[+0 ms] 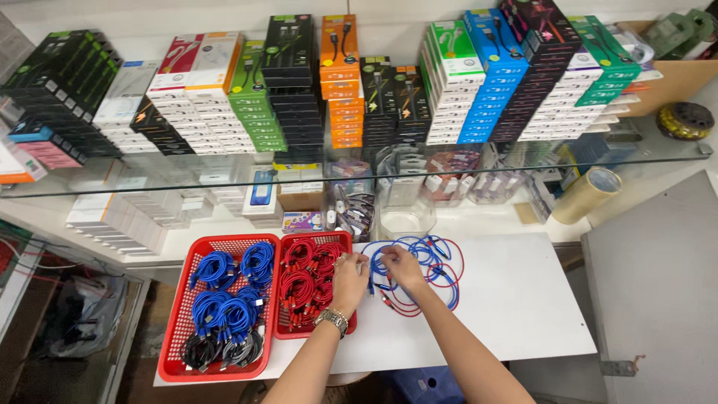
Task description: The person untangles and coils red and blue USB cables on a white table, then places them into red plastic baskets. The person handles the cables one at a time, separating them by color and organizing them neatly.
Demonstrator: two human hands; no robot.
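Observation:
My left hand [348,278], with a metal watch on the wrist, rests at the right edge of a small red basket [278,329] full of coiled red cables [307,280]. My right hand [402,268] lies on a loose pile of blue and red cables [437,273] spread on the white tabletop [516,299], fingers pinching strands. Both hands touch the same tangle near its left side. A larger red basket [170,352] at the left holds coiled blue cables [228,288] and a few grey and black ones.
A glass shelf [658,153] above carries stacks of coloured cable boxes. Below it sit clear tubs of small parts [404,198], white boxes and a tape roll [587,194]. A grey panel [658,284] stands at the right; a blue stool [426,385] under the table.

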